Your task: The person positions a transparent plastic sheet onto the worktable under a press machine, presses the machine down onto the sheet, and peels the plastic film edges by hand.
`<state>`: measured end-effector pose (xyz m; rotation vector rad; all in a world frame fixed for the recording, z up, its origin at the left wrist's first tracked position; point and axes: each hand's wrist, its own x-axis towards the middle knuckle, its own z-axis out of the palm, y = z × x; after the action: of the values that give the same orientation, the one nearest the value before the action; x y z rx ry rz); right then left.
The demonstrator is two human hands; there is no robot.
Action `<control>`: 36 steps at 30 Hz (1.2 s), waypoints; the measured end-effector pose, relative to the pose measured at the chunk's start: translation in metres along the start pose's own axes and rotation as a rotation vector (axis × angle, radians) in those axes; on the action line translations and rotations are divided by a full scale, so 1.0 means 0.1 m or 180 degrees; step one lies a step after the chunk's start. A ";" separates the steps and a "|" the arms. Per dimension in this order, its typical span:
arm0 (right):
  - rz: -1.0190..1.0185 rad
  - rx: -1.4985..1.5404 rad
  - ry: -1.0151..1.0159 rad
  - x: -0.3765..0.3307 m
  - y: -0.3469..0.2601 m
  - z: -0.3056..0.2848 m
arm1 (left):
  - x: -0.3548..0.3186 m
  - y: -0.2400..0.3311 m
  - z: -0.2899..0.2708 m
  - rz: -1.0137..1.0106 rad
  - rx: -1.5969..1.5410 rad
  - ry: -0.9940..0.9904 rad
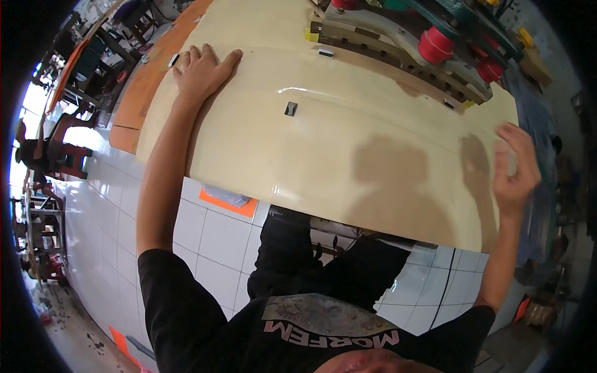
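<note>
My left hand [202, 69] rests flat on the cream tabletop [249, 143] at its far left, fingers spread. A small black-and-white piece [174, 60] lies beside its fingertips. Over the right end of the tabletop, my right hand [517, 166] is raised with fingers loosely bent and the thumb apart from them; nothing shows in it. A small dark-and-grey piece [291, 109] lies alone near the middle. Two more small black-and-white pieces, one left [326, 52] and one right [449, 104], lie along the near side of the machine.
A machine with a dark green frame [429, 15], red round parts [435, 45] and a long slotted bar [385, 53] stands at the far right. An orange-brown board [134, 112] borders the tabletop's left. Stools [76, 160] stand on the tiled floor, and bluish plastic sheeting [535, 124] hangs at right.
</note>
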<state>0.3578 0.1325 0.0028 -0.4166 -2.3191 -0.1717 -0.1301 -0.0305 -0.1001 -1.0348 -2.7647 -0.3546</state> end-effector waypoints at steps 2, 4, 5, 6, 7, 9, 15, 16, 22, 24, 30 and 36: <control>-0.0407 0.0348 -0.0607 0.28 -0.47 0.23 | -0.03 -0.06 0.05 0.0020 -0.0055 0.0099; -0.0685 0.0614 -0.1183 0.42 -0.73 0.48 | -0.03 -0.08 0.04 0.0037 -0.0089 0.0219; -0.0758 0.0760 -0.1484 0.46 -0.82 0.61 | -0.01 -0.06 0.04 0.0070 -0.0056 0.0209; -0.0848 0.0711 -0.1687 0.47 -0.87 0.76 | 0.00 -0.03 0.04 0.0099 -0.0015 0.0198; -0.0939 0.0665 -0.1892 0.47 -0.91 0.90 | 0.01 -0.01 0.04 0.0095 -0.0030 0.0212; -0.0915 0.0685 -0.1931 0.46 -0.95 1.18 | 0.00 0.01 0.02 0.0095 -0.0063 0.0078; -0.0903 0.0483 -0.2172 0.40 -0.97 1.42 | 0.00 -0.02 0.03 0.0086 0.0048 -0.0005; -0.0911 0.0437 -0.2174 0.40 -0.98 1.42 | 0.00 -0.04 0.04 0.0070 0.0067 -0.0034; -0.0888 0.0336 -0.2243 0.40 -0.96 1.42 | 0.05 -0.05 0.10 0.0069 0.0137 -0.0011; -0.0882 0.0334 -0.2237 0.41 -0.97 1.42 | 0.04 -0.07 0.16 0.0222 0.0344 0.0516; -0.0885 0.0400 -0.2084 0.37 -0.96 1.42 | 0.05 -0.08 0.18 0.0251 0.0312 0.0600; -0.0826 0.0514 -0.2081 0.37 -0.97 1.45 | 0.05 -0.05 0.06 0.0070 0.0080 -0.0032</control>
<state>0.2032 0.0861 -0.0723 -0.0868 -3.0016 0.0387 -0.1378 -0.0293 -0.1058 -1.0631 -2.7568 -0.3116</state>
